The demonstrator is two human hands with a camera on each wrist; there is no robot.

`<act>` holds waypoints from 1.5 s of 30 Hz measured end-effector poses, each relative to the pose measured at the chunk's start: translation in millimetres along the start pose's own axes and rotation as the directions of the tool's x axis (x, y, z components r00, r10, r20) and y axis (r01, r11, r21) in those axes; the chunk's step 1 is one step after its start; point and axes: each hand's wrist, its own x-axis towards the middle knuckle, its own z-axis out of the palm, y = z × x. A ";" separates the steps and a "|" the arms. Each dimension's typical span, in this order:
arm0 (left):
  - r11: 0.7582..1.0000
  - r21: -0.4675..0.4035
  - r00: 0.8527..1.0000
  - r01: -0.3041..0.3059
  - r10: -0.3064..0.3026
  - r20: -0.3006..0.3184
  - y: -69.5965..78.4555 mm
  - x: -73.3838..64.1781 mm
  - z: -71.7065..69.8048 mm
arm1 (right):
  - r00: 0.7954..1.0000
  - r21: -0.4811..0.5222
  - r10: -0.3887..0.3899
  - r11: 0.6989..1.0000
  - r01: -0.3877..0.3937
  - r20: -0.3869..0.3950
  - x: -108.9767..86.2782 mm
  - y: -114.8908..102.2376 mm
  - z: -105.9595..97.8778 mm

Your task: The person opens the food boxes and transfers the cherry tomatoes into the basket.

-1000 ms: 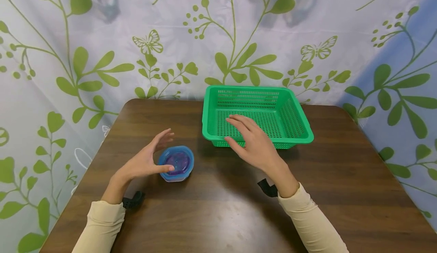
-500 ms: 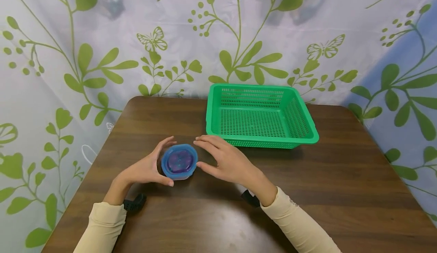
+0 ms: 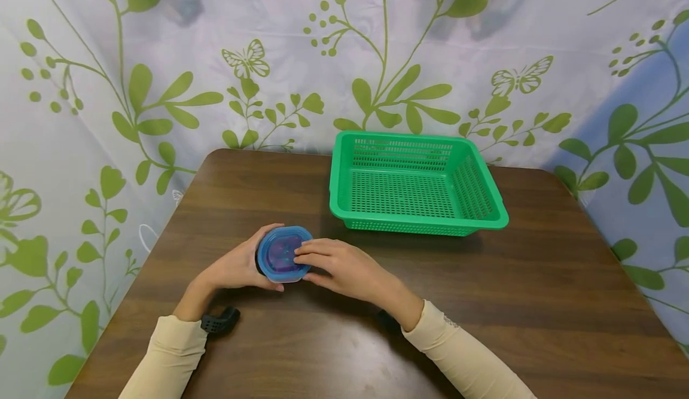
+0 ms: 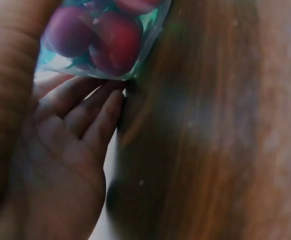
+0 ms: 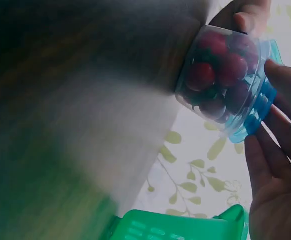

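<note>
A small clear plastic container (image 5: 218, 75) with a blue lid (image 3: 281, 250) stands on the table left of the middle. Round red items, seemingly small fruit, fill it in several pieces with some green among them. My left hand (image 3: 243, 265) grips its left side, thumb at the front and fingers behind. My right hand (image 3: 344, 269) has its fingertips on the lid's right part and its thumb at the near right rim. In the left wrist view, the container's lower part shows beyond my left hand (image 4: 65, 135).
An open green perforated basket (image 3: 420, 222) sits at the back of the brown wooden table (image 3: 517, 303), right of the container. A cloth with green leaves (image 3: 433, 92) hangs behind the table's far edge.
My right hand has come left from in front of the basket to the container's lid. The left hand has closed in from beside the container to grip it.
</note>
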 end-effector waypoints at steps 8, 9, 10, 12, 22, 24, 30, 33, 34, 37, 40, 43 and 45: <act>0.999 0.039 1.000 -0.010 0.011 -0.022 -3.7 2.8 0.4 | 0.996 -0.081 -0.052 0.996 0.046 -0.072 -0.1 0.2 -1.9; 0.999 0.040 1.000 -0.006 0.007 -0.023 -3.4 2.6 0.2 | 0.994 -0.102 -0.067 0.993 0.058 -0.087 0.1 0.2 -2.0; 0.999 0.045 1.000 -0.003 0.004 -0.022 -3.2 2.3 0.2 | 0.991 -0.121 -0.083 0.990 0.070 -0.102 0.3 0.1 -2.0; 0.998 0.056 1.000 0.002 -0.001 -0.025 -3.0 1.4 0.0 | 0.986 -0.152 -0.108 0.984 0.089 -0.127 1.2 0.0 -2.4; 0.998 0.055 1.000 0.014 -0.012 -0.029 -3.3 0.0 1.0 | 0.965 -0.170 -0.149 0.979 0.114 -0.215 6.7 1.3 -4.6; 0.999 0.053 1.000 0.013 -0.011 -0.026 -2.0 -0.2 0.5 | 0.962 -0.150 -0.147 0.982 0.114 -0.230 8.2 1.6 -5.1; 1.000 0.007 1.000 0.013 -0.013 0.005 0.1 -1.3 -0.6 | 0.953 -0.091 -0.122 0.991 0.100 -0.279 14.0 1.6 -7.3; 0.999 0.029 0.999 0.031 -0.032 0.010 0.5 -1.4 -1.1 | 0.950 -0.082 -0.093 0.994 0.072 -0.297 19.0 2.5 -6.4; 0.998 0.038 0.999 0.040 -0.041 0.010 0.6 -1.5 -1.1 | 0.950 -0.082 -0.082 0.995 0.060 -0.302 20.9 3.1 -5.6; 0.996 0.048 0.997 0.070 -0.071 0.006 1.6 -1.7 -1.0 | 0.942 -0.077 -0.046 0.997 0.022 -0.332 26.9 5.4 -2.2; 0.997 0.037 0.997 0.070 -0.071 0.005 2.0 -1.4 -0.6 | 0.929 -0.074 -0.017 0.997 -0.012 -0.370 32.5 8.4 2.0; 0.998 0.037 0.999 0.048 -0.048 0.004 1.6 -1.0 -0.4 | 0.920 -0.074 0.004 0.997 -0.035 -0.392 37.1 11.0 6.2; 0.998 0.042 0.999 0.039 -0.039 0.000 1.2 -1.0 -0.5 | 0.919 -0.080 0.009 0.996 -0.045 -0.394 39.2 12.5 8.4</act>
